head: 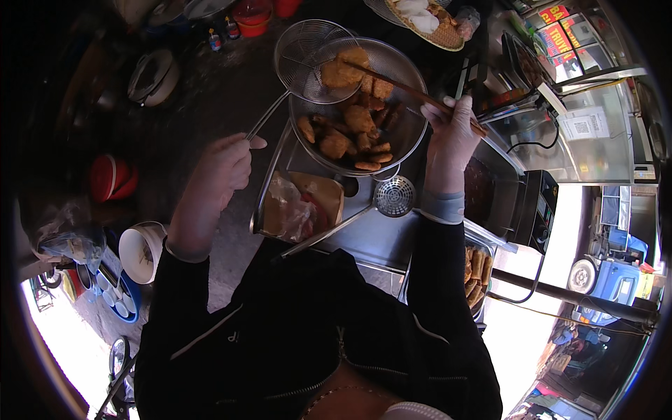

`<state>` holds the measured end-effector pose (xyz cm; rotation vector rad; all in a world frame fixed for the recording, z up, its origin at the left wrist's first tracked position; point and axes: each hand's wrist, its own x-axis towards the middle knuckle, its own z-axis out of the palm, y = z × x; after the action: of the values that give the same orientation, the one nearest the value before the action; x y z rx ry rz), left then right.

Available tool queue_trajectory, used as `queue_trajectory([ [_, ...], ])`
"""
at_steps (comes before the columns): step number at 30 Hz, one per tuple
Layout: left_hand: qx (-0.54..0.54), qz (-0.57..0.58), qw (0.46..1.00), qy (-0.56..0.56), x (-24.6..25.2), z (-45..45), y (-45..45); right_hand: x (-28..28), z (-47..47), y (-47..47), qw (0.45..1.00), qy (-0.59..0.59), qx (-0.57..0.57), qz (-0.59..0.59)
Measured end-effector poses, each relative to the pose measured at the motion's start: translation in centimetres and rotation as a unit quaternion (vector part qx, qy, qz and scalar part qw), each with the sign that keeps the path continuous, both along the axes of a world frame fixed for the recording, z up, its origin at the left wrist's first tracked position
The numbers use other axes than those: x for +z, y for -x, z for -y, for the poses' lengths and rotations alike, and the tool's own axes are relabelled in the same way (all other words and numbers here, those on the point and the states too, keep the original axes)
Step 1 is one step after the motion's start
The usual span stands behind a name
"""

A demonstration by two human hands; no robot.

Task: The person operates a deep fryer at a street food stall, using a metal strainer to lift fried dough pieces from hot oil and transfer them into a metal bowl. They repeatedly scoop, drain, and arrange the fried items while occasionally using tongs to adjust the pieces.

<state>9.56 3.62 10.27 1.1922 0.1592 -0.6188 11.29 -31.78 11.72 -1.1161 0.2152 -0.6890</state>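
My left hand (231, 160), in a thin glove, grips the handle of a wire mesh skimmer (299, 63), whose bowl tilts over a metal colander (417, 136). My right hand (454, 126), gloved too, is closed around brown chopsticks (404, 89). Their tips reach a golden fried piece (344, 68) at the skimmer's bowl; whether they grip it I cannot tell. More fried pieces (359, 119) lie in the colander below. Nearer to me, a perforated ladle (395, 197) rests on the metal tray table (378, 231).
Cardboard (331, 194) with a clear plastic bag (291, 210) lies at the table's left. A fryer (480, 184) stands right, beyond it a glass case (598, 142). Rolls fill a tray (475, 273) by my right sleeve. A white bucket (137, 252) stands left; a woven basket (446, 39) is at the top.
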Motion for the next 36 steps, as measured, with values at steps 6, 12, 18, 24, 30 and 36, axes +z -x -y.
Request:
queue_trajectory([
  [6,-0.031,-0.026,0.995,0.093,-0.9,0.3,0.3,1.0,-2.1,1.6,0.985,0.167,0.013,0.033],
  [12,-0.025,-0.032,0.997,0.068,-0.8,0.1,0.5,-2.9,1.3,6.5,0.974,0.225,-0.005,-0.025],
  [18,-0.02,-0.035,0.996,0.081,-0.8,0.0,0.2,-5.6,-0.9,6.5,0.957,0.288,0.007,-0.033],
  [24,-0.008,-0.041,0.999,0.032,-1.0,0.1,0.4,-6.3,-0.7,6.0,0.976,0.209,0.018,-0.053],
  [30,-0.024,-0.033,0.997,0.059,-1.4,-0.3,0.4,-8.0,-2.1,5.0,0.983,0.179,0.003,-0.033],
  [36,-0.004,-0.039,0.998,0.058,-1.1,-0.8,1.0,-4.6,-1.5,8.6,0.973,0.197,-0.106,-0.047],
])
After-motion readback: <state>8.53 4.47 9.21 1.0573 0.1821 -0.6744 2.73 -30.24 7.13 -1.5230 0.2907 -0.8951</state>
